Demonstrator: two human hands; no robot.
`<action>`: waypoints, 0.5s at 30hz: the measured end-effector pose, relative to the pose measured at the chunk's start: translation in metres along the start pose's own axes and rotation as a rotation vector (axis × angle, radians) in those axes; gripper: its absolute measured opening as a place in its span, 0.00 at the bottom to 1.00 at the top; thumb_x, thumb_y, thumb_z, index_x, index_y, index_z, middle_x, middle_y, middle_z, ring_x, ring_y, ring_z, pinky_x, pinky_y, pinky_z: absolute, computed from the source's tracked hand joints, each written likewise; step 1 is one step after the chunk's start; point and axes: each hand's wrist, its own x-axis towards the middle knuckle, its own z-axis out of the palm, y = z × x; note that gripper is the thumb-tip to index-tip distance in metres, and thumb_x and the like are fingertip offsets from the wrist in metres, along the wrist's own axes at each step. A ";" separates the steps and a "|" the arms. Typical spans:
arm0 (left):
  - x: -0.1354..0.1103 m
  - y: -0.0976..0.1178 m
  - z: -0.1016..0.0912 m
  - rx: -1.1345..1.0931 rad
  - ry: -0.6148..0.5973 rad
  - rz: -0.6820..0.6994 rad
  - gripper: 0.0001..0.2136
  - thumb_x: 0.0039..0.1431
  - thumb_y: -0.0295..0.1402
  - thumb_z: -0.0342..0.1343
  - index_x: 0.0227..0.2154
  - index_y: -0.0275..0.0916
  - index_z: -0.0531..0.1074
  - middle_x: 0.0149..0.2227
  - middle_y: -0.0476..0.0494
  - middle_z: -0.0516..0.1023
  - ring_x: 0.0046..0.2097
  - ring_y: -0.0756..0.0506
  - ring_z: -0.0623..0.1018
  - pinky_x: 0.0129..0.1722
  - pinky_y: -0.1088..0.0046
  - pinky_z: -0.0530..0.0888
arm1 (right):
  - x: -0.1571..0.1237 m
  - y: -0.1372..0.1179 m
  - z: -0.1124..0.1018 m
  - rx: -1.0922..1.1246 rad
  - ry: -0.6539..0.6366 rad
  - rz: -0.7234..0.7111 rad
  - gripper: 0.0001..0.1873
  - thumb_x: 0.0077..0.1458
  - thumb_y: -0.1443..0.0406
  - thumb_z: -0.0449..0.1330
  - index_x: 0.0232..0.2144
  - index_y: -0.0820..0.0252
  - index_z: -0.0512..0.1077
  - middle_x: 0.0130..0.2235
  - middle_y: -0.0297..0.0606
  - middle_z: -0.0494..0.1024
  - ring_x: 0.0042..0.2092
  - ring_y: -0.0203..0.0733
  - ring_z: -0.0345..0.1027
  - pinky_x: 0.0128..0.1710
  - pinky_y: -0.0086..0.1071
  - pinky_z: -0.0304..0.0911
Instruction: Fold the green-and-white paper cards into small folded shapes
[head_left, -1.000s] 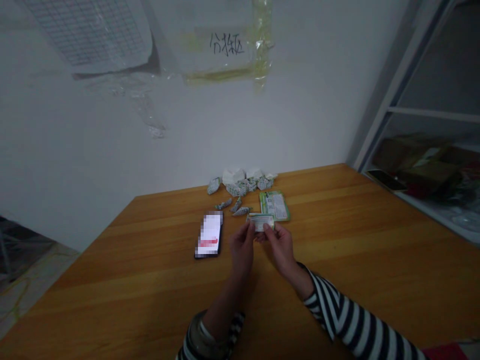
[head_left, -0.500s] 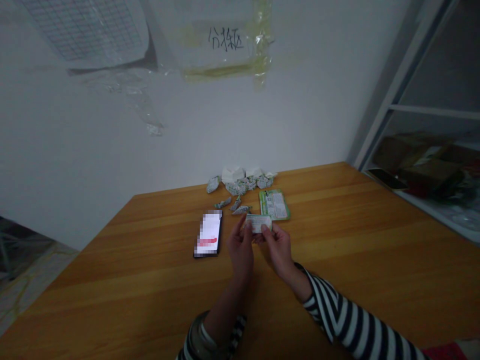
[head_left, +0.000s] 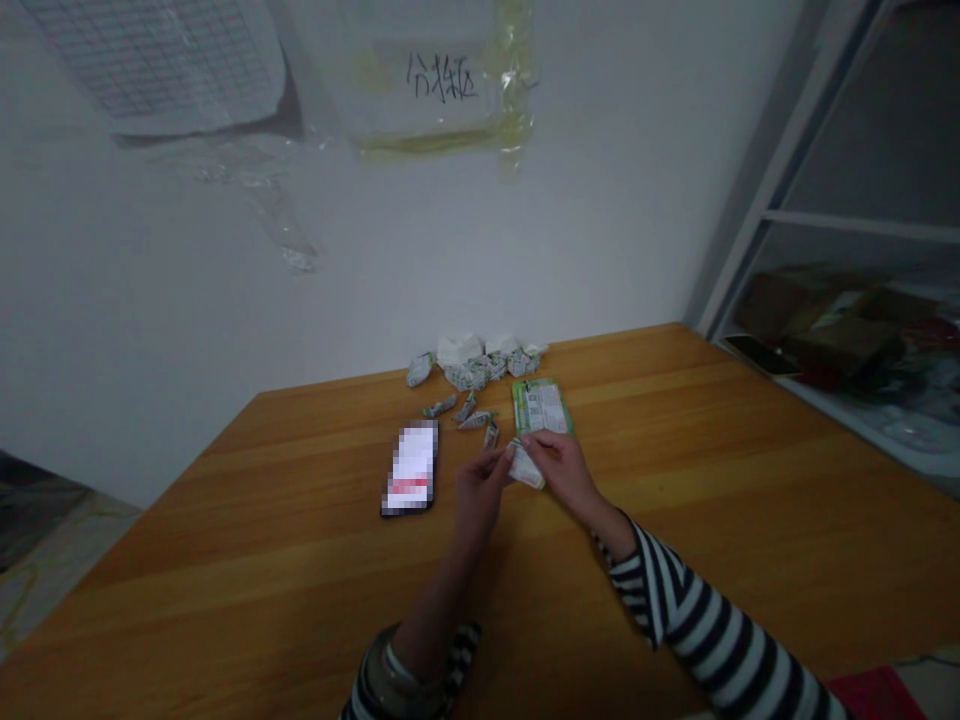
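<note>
Paper packet (head_left: 527,468), white with green print, is pinched at centre frame between both hands, which are held together, its long axis slanting from upper left to lower right. Right hand (head_left: 566,470) is pressed over it and lies nearer; left hand (head_left: 480,495) meets its left end by the fingertips. Green-edged card (head_left: 540,408) lies just beyond on the desk (head_left: 675,480).

Head-worn view, facing forward and down, over the left hand (head_left: 478,497), right hand (head_left: 564,472), wooden table (head_left: 675,520)
</note>
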 end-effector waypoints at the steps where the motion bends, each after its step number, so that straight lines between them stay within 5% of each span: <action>1: 0.000 -0.001 0.000 0.007 -0.015 0.000 0.13 0.46 0.40 0.65 0.29 0.33 0.80 0.27 0.44 0.81 0.29 0.46 0.79 0.32 0.71 0.76 | 0.001 0.002 0.000 0.027 -0.015 0.026 0.18 0.56 0.56 0.57 0.22 0.62 0.73 0.23 0.34 0.72 0.27 0.38 0.65 0.28 0.29 0.59; 15: 0.007 0.001 -0.010 0.168 -0.101 -0.014 0.13 0.46 0.41 0.64 0.25 0.34 0.80 0.24 0.42 0.81 0.27 0.44 0.79 0.29 0.70 0.76 | 0.006 0.008 -0.010 0.225 -0.125 0.224 0.18 0.45 0.53 0.65 0.24 0.64 0.78 0.21 0.33 0.76 0.21 0.34 0.65 0.21 0.26 0.58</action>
